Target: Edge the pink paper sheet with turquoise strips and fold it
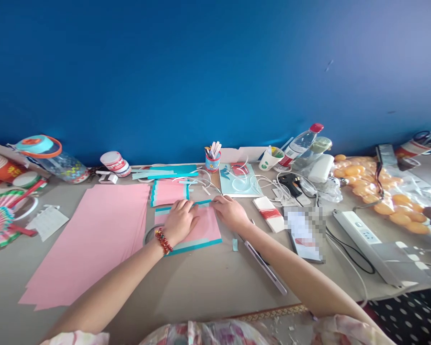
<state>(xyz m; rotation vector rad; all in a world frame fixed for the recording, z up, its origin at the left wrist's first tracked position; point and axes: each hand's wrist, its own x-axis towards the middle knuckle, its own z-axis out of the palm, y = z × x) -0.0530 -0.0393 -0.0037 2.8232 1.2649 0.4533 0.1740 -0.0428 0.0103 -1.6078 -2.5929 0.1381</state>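
A pink paper sheet (209, 221) with teal strips along its top and bottom edges lies on the table before me. My left hand (181, 218) rests flat on it, fingers spread, with a red bead bracelet at the wrist. At the sheet's top right corner, the fingers of my right hand (230, 211) are pressed together on the end of the teal paper strip (205, 201). Just behind lies a small fanned stack of pink sheets (170, 191) with teal edges. A short pale teal scrap (234, 245) sits right of the sheet.
Large pink sheets (89, 230) lie left. A utility knife (266, 268) rests beneath my right forearm. Teal strips (179, 171), a pen cup (212, 162), cables and a glue gun (290, 184) lie behind. Rightward are a phone (305, 237), a power strip (366, 239) and bagged orange balls (384, 206).
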